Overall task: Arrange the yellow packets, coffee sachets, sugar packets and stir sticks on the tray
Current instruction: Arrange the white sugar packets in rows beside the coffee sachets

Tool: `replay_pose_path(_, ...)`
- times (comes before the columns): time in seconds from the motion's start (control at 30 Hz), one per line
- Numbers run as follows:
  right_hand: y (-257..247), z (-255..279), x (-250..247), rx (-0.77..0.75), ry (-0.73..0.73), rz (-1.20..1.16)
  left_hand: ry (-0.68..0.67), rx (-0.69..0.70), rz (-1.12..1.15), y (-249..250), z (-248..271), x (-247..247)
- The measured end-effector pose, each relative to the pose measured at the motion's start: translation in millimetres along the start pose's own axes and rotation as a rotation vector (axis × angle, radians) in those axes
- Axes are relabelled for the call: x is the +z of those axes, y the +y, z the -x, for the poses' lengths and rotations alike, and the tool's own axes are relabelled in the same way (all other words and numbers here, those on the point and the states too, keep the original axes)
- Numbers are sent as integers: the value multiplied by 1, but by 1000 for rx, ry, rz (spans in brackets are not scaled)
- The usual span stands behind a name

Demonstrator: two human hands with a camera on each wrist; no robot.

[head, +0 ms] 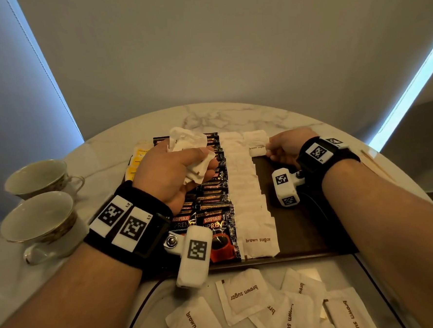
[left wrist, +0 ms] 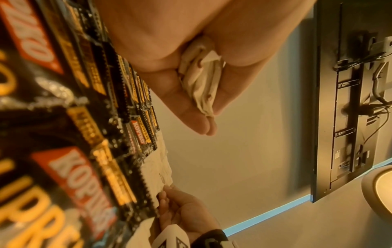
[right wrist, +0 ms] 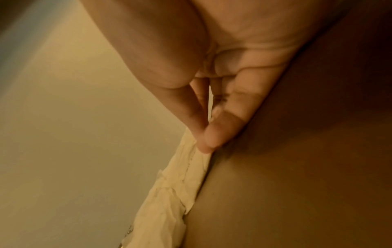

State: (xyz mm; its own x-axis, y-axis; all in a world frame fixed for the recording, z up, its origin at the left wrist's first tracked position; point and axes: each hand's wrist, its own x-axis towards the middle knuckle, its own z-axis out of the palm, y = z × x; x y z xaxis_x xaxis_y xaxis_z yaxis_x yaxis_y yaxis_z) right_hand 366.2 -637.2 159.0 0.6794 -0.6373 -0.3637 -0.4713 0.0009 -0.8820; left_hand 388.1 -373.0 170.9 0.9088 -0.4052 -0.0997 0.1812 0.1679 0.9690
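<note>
A dark tray [head: 305,232] lies on the marble table. On it run rows of yellow packets [head: 137,156], black coffee sachets [head: 215,197] and white brown sugar packets [head: 250,199]. My left hand [head: 175,171] hovers over the coffee sachets [left wrist: 84,151] and grips a bunch of sugar packets [head: 191,150], seen crumpled in the palm [left wrist: 201,83]. My right hand [head: 283,147] pinches one sugar packet [head: 257,149] at the tray's far end, starting a second sugar row; the fingertips [right wrist: 208,142] press it on the tray [right wrist: 297,184]. Stir sticks [head: 377,164] lie on the table right of the tray.
Two empty teacups [head: 41,217] stand on the table at the left. Several loose brown sugar packets [head: 246,296] lie on the table in front of the tray. A wall rises behind the table. A dark panel with cables [left wrist: 347,83] shows in the left wrist view.
</note>
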Motion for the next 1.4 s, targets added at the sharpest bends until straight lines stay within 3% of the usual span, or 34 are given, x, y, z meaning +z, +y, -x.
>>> replay_pose_path(0.17, 2, -2, -3, 36, -1, -88, 1, -8, 7, 1, 0, 0)
replay_pose_path(0.6, 3, 9, 2, 8, -95, -5, -47, -58, 93, 2, 3, 2)
replay_pose_path(0.77, -1, 38, 3, -169, -189, -182, -151, -76, 70, 2, 8, 4)
replay_pose_path(0.93, 0, 87, 27, -360, -491, -66, -267, -99, -37, -1, 11, 5)
replay_pose_path(1.03, 5, 98, 39, -435, -458, 34, -307, -116, -76, -2, 14, 5)
replay_pose_path(1.17, 9, 102, 42, -383, -449, -210, -358, -124, -88, 2, 17, 5)
replay_pose_path(1.27, 9, 99, 38, -378, -431, -293, -307, -94, -125, 3, 16, 5)
replay_pose_path(1.4, 9, 96, 37, -415, -413, -292, -110, -63, -54, 6, 12, 7)
